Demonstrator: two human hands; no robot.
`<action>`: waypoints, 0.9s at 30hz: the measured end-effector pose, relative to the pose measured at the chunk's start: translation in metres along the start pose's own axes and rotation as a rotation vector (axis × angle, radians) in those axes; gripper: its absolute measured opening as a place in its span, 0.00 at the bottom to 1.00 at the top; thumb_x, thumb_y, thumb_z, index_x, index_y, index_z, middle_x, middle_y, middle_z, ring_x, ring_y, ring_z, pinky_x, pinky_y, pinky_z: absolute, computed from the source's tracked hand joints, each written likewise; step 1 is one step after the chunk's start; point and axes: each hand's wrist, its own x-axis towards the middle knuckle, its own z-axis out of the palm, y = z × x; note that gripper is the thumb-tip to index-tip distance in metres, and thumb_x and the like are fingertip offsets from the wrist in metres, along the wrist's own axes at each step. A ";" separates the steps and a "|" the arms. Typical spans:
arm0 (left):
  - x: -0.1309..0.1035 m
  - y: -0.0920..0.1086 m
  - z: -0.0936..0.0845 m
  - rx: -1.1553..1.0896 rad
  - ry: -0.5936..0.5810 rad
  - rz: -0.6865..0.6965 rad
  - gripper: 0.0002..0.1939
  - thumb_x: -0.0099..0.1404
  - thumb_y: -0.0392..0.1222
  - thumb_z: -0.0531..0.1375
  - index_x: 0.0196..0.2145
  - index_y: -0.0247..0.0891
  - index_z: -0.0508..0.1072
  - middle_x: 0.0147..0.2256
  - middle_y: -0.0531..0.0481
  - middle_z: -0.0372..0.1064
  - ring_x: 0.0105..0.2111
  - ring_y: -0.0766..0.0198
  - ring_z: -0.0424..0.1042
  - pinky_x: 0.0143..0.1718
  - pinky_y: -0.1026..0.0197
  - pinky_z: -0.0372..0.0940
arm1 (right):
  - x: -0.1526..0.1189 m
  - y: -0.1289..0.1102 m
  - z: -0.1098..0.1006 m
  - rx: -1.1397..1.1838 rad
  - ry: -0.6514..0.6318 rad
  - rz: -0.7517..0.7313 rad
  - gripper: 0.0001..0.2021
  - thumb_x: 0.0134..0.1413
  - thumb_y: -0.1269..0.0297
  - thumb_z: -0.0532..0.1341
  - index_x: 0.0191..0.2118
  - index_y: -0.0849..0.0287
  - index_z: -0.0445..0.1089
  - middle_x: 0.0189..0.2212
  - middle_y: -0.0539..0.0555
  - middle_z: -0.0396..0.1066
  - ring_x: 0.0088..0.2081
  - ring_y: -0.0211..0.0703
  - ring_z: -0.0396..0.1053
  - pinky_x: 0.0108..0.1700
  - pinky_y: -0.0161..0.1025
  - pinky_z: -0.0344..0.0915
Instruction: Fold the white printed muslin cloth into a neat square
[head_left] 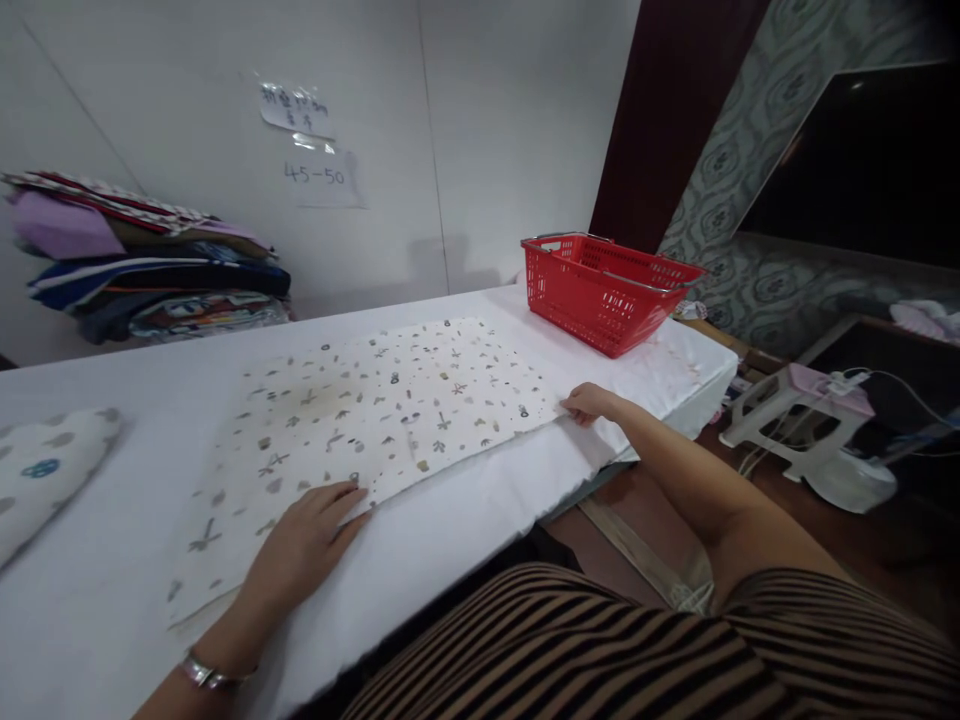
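Note:
A white cloth (405, 400) with small grey, brown and green prints lies spread flat on the white-covered table (442, 540). My left hand (307, 535) grips its near edge around the middle, thumb below and fingers on top. At the right near corner, my right hand (591, 403) pinches the cloth between thumb and fingers. A bracelet circles my left wrist.
A red basket (600, 295) stands at the table's right rear. Folded clothes (157, 260) are piled at the back left, and another printed cloth (52, 470) lies at the left edge. Beyond the table's right end stands a pink-topped stool (825, 390).

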 end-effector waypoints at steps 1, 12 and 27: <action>-0.001 -0.001 0.001 0.005 0.002 -0.003 0.25 0.65 0.57 0.46 0.44 0.41 0.74 0.46 0.44 0.71 0.46 0.55 0.70 0.47 0.53 0.65 | -0.002 -0.001 0.001 -0.023 -0.004 0.002 0.13 0.52 0.63 0.61 0.21 0.62 0.64 0.16 0.51 0.67 0.17 0.35 0.65 0.22 0.32 0.64; -0.004 0.000 0.006 0.025 -0.006 -0.010 0.26 0.67 0.56 0.44 0.45 0.40 0.74 0.46 0.44 0.72 0.46 0.55 0.69 0.48 0.52 0.64 | -0.005 0.000 0.000 -0.262 0.071 -0.084 0.10 0.54 0.61 0.60 0.29 0.63 0.69 0.21 0.52 0.71 0.20 0.34 0.65 0.24 0.29 0.59; -0.007 -0.006 0.010 0.004 0.027 0.000 0.25 0.65 0.57 0.46 0.45 0.42 0.74 0.46 0.45 0.72 0.45 0.54 0.70 0.47 0.52 0.65 | -0.010 -0.021 -0.001 -0.459 0.090 -0.059 0.11 0.48 0.63 0.63 0.20 0.63 0.70 0.16 0.52 0.67 0.23 0.38 0.67 0.26 0.31 0.58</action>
